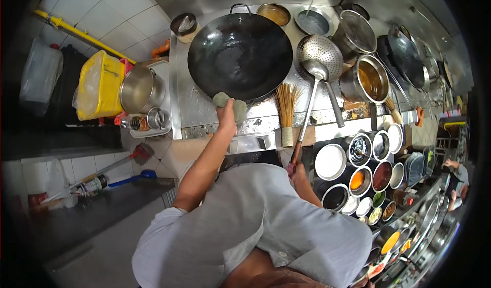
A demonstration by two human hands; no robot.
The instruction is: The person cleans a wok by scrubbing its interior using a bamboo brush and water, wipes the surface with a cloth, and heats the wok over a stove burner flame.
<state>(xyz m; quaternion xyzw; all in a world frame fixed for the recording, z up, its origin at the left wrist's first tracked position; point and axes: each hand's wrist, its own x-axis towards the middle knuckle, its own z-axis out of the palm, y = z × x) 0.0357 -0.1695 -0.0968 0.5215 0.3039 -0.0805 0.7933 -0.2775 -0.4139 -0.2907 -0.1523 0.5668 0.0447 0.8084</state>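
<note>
Pinching the grey-green cloth [240, 112] at the black wok's [240, 52] near rim: left hand [226, 119], grip clamping on cloth. Right hand [295, 171] is gripping the ladle [307, 115] by its wooden handle, fingers wrapping round; ladle bowl is overlapping the perforated skimmer [330, 50]. Wok is sitting on the steel worktop [186, 106]; bamboo brush [288, 101] is lying between wok and ladle shaft.

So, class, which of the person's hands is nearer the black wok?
Left. The left hand holds a cloth at the near rim of the black wok; the right hand is farther back, around the ladle's handle.
</note>
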